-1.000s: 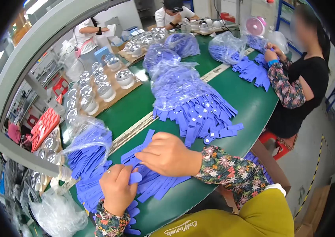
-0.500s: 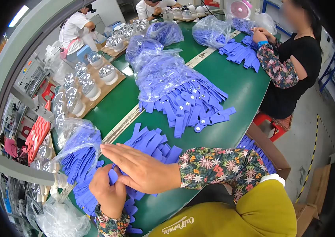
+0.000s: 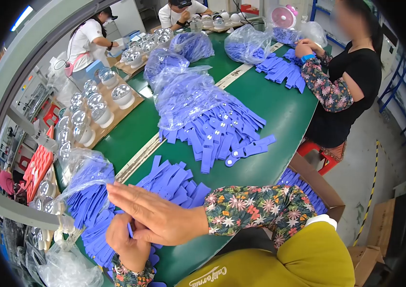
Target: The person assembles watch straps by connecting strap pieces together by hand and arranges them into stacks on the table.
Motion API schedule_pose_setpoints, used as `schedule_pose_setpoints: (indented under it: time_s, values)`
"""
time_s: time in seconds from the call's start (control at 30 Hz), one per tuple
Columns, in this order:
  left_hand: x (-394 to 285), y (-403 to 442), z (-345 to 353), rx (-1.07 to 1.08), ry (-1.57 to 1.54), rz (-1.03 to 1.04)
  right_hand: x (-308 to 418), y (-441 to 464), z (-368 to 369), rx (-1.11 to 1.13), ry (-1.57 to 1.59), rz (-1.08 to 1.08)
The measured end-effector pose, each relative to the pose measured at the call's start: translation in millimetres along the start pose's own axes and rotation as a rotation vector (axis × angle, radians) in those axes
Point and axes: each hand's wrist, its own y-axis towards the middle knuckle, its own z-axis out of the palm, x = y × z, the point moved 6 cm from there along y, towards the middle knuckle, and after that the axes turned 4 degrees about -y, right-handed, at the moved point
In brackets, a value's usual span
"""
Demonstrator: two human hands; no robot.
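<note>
My left hand [image 3: 127, 243] is closed around a blue-purple strap [image 3: 130, 230]; just a small piece of it shows above the fingers. My right hand [image 3: 167, 219] lies across it with straight fingers held together, its thumb close to the strap. Whether the right palm presses on the strap is hidden. Behind both hands spreads a pile of loose purple straps [image 3: 172, 181] on the green table. More straps spill from a clear plastic bag [image 3: 90, 174] to the left.
A larger bagged heap of straps [image 3: 203, 110] fills the table's middle. Clear-domed white units [image 3: 101, 115] stand on boards at the left. Across the table a person [image 3: 341, 86] handles straps; two others work at the back. A carton of straps [image 3: 308, 184] stands beside the table's right edge.
The whole view has shifted slightly. My right hand has tipped a little over the left one, and less of the held strap shows now.
</note>
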Motion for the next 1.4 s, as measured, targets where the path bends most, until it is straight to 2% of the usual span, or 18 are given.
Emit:
schedule_pose_setpoints:
  time_s: [0.13, 0.23, 0.47, 0.53, 0.57, 0.67, 0.83, 0.9, 0.93, 1.03, 1.1, 1.17, 1.23, 1.27, 1.33, 1.37, 1.4]
  values:
    - [-0.7, 3.7, 0.2, 0.01, 0.034, 0.012, 0.5, 0.7, -2.8, 0.057, 0.004, 0.03]
    - [5.0, 16.4, -6.8, 0.075, 0.186, 0.061, -1.1, 6.9, -15.2, 0.069, -0.05, 0.054]
    - [2.9, 31.1, 18.1, 0.221, 0.437, 0.101, -29.5, -0.2, -122.8, -0.025, -0.524, 0.137]
    - [4.4, 26.4, 40.9, 0.399, 0.47, 0.167, -43.7, -16.8, -147.0, 0.125, -0.751, 0.248]
    - [1.6, 26.0, 48.7, 0.411, 0.467, 0.227, -53.9, -28.5, -154.3, 0.24, -0.836, 0.28]
    - [3.3, 13.9, 69.8, 0.507, 0.462, 0.273, -64.7, -53.7, -161.4, 0.336, -0.95, 0.244]
    - [5.1, 7.8, 81.5, 0.623, 0.427, 0.214, -61.6, -59.9, -153.9, 0.416, -1.016, 0.187]
    - [5.9, 13.8, 73.4, 0.642, 0.297, 0.109, -65.8, -60.0, -149.5, 0.509, -1.03, 0.204]
    - [4.6, 13.6, 69.7, 0.644, 0.299, 0.106, -66.5, -59.9, -148.5, 0.509, -1.026, 0.204]
    - [7.0, 21.5, 50.1, 0.553, 0.144, -0.068, -66.9, -54.6, -150.7, 0.542, -1.059, 0.184]
    - [5.7, 23.3, 30.6, 0.477, 0.053, -0.07, -52.6, -42.4, -153.6, 0.421, -1.068, 0.03]
    - [6.0, 25.6, 9.3, 0.408, -0.037, -0.078, -45.4, -31.5, -156.6, 0.352, -1.122, 0.023]
    - [14.3, 24.8, -10.9, 0.39, -0.261, -0.262, -37.9, -18.8, -157.1, 0.2, -1.119, 0.025]
    - [14.6, 24.7, -17.9, 0.382, -0.267, -0.256, -40.5, -12.8, -151.0, 0.203, -1.128, 0.019]
    - [15.0, 25.1, -30.7, 0.354, -0.267, -0.261, -41.3, 3.9, -152.3, -0.105, -0.838, 0.061]
    - [15.8, 25.2, -34.4, 0.365, -0.283, -0.299, -41.5, 13.3, -147.8, -0.177, -0.642, 0.052]
    - [17.4, 22.1, -34.1, 0.358, -0.284, -0.297, -41.1, 22.1, -138.7, -0.173, -0.643, 0.046]
